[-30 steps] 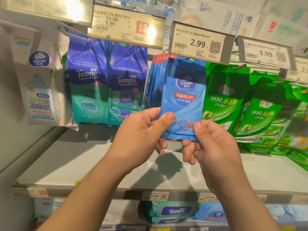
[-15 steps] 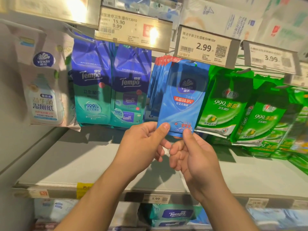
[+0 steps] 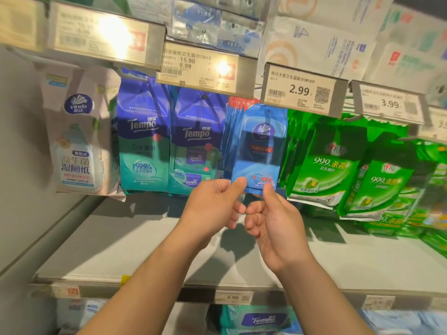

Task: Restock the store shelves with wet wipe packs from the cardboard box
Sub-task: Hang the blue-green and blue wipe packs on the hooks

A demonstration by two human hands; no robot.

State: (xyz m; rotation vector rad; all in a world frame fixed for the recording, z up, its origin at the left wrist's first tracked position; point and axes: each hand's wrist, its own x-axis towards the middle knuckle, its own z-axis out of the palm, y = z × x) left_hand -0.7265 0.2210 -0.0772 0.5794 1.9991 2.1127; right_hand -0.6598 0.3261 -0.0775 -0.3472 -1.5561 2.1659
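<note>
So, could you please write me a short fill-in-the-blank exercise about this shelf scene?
1. Both hands pinch the bottom edge of a ____ Vinda wipe pack.
2. The price tag above that pack reads ____.
3. The packs right of it are ____ in colour.
4. The left hand and right hand hold the ____ pack.

Missing words: blue; 2.99; green; same

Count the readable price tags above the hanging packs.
3. The 9.99 tag hangs above the purple packs, the 2.99 tag above the blue packs, the 3.99 tag above the green packs. Other tags are too blurred or glared to read.
</note>
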